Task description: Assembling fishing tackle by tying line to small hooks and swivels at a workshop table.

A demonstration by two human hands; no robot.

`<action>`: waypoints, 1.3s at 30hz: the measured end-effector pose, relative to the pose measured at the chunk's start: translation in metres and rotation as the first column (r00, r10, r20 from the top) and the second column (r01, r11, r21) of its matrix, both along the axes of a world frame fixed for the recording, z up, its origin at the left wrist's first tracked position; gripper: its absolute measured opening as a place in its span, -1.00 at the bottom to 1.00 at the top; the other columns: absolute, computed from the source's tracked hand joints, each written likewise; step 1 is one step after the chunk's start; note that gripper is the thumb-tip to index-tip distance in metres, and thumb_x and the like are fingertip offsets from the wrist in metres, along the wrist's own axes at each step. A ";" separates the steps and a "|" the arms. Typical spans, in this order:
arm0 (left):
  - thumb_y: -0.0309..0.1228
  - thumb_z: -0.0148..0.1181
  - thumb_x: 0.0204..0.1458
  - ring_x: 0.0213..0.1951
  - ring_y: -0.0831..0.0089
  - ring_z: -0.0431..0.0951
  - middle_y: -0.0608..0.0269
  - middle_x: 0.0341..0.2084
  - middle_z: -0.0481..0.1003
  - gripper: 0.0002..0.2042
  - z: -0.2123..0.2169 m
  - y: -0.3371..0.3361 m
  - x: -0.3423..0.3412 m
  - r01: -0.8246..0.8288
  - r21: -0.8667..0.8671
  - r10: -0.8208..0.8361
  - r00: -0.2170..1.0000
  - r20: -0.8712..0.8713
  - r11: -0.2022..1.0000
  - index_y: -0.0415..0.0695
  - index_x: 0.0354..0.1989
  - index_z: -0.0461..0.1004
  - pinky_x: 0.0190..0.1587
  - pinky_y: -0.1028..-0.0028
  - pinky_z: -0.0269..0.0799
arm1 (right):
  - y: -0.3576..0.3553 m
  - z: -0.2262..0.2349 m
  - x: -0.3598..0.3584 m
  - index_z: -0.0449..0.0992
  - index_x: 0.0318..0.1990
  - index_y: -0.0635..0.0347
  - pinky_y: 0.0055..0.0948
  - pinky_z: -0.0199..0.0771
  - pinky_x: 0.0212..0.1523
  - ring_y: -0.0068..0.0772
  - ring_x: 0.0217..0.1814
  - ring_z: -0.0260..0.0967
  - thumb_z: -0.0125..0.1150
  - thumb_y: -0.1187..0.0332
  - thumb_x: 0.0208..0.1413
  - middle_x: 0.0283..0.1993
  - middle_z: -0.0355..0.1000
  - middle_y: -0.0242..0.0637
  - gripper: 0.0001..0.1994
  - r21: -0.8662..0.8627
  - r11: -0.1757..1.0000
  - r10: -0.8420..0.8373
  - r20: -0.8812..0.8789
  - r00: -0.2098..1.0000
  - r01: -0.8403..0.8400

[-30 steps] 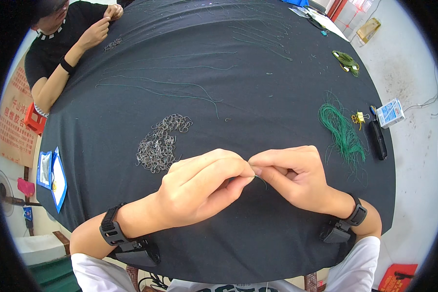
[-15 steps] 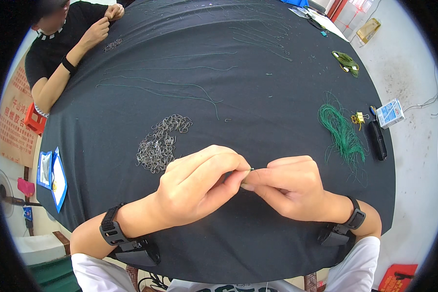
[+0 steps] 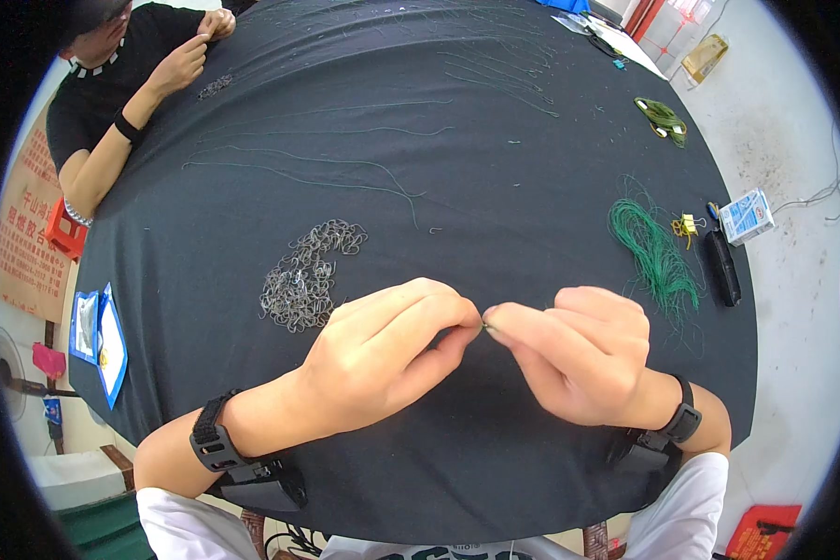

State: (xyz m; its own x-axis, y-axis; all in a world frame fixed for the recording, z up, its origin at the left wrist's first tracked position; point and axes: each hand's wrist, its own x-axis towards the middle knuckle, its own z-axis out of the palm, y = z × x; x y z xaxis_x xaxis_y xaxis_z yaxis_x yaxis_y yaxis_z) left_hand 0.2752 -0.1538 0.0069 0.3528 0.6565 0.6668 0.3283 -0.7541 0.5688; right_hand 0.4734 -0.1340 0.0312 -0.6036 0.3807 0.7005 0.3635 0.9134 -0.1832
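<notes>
My left hand [image 3: 387,350] and my right hand [image 3: 579,350] meet at the fingertips over the near middle of the table. Both are closed in a pinch, thumb against forefinger. A speck of green shows between the tips; what they hold is mostly hidden and too small to name. Left of my left hand lies a heap of small grey metal fish hooks [image 3: 299,280]. One loose hook [image 3: 435,229] sits farther out, beyond my fingertips. To the right of my right hand spreads a loose bundle of green line [image 3: 653,247].
Lengths of green line lie across the black tablecloth [image 3: 523,205]. A yellow binder clip [image 3: 687,226], black case [image 3: 722,269] and blue-white box [image 3: 747,217] are at the right edge. Blue-white packets [image 3: 112,345] lie left. Across the table, a person's hands [image 3: 196,56] work near another small heap.
My right hand has shifted slightly right and turned, its fingers now drawn back from the left fingertips so that only the tips meet. My left hand has hardly moved.
</notes>
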 end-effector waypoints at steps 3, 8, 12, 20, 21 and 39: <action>-0.71 0.25 -0.18 -0.60 0.58 0.43 0.17 -0.48 0.51 -0.83 -0.002 0.000 0.001 0.019 0.027 -0.019 1.000 0.015 0.999 -0.26 -0.38 0.46 -0.62 0.63 0.29 | 0.007 -0.004 0.001 0.57 -0.34 0.29 -0.54 0.03 -0.72 -0.50 -0.76 0.10 0.32 0.65 -0.28 -0.63 0.40 -0.33 -0.76 0.010 1.000 -0.008 -0.017 1.000 0.008; -0.69 0.26 -0.17 -0.57 0.53 0.46 0.14 -0.46 0.52 -0.83 -0.002 0.000 0.001 0.056 -0.003 -0.055 0.998 0.025 0.998 -0.27 -0.36 0.48 -0.61 0.62 0.32 | 0.013 -0.011 0.005 0.54 -0.27 0.28 -0.48 0.21 -0.70 -0.42 -0.69 0.26 0.32 0.58 -0.31 -0.59 0.42 -0.33 -0.69 -0.034 0.999 0.003 -0.024 1.000 -0.004; -0.68 0.27 -0.15 -0.54 0.50 0.48 0.12 -0.45 0.52 -0.83 -0.001 -0.001 -0.001 0.073 -0.020 -0.072 0.997 0.021 0.997 -0.28 -0.35 0.49 -0.58 0.61 0.34 | 0.013 -0.010 0.004 0.54 -0.27 0.28 -0.48 0.26 -0.67 -0.38 -0.66 0.34 0.32 0.58 -0.24 -0.54 0.47 -0.27 -0.73 -0.094 0.996 0.006 -0.030 1.000 -0.008; -0.70 0.26 -0.15 -0.50 0.43 0.51 0.09 -0.44 0.53 -0.84 -0.001 -0.001 0.000 0.072 -0.017 -0.072 0.997 0.035 0.997 -0.31 -0.35 0.49 -0.52 0.58 0.39 | 0.014 -0.012 0.002 0.55 -0.30 0.26 -0.48 0.24 -0.68 -0.39 -0.69 0.32 0.31 0.57 -0.16 -0.57 0.45 -0.28 -0.81 -0.144 0.990 -0.010 -0.059 0.998 0.002; -0.70 0.25 -0.15 -0.50 0.42 0.51 0.08 -0.45 0.53 -0.84 -0.001 -0.001 0.000 0.068 -0.022 -0.068 0.997 0.032 0.997 -0.31 -0.35 0.48 -0.52 0.57 0.40 | 0.015 -0.013 0.002 0.56 -0.32 0.28 -0.53 0.16 -0.70 -0.47 -0.72 0.25 0.29 0.61 -0.17 -0.57 0.46 -0.28 -0.81 -0.139 0.990 0.000 -0.091 0.996 -0.013; -0.73 0.24 -0.18 -0.42 0.33 0.57 0.07 -0.46 0.53 -0.82 0.003 -0.004 -0.002 0.027 0.084 -0.029 0.999 0.021 0.996 -0.30 -0.36 0.47 -0.41 0.50 0.49 | 0.010 -0.012 0.000 0.56 -0.32 0.22 -0.55 0.31 -0.63 -0.46 -0.65 0.38 0.26 0.55 -0.07 -0.52 0.49 -0.27 -0.88 -0.446 0.893 0.003 -0.136 0.991 -0.064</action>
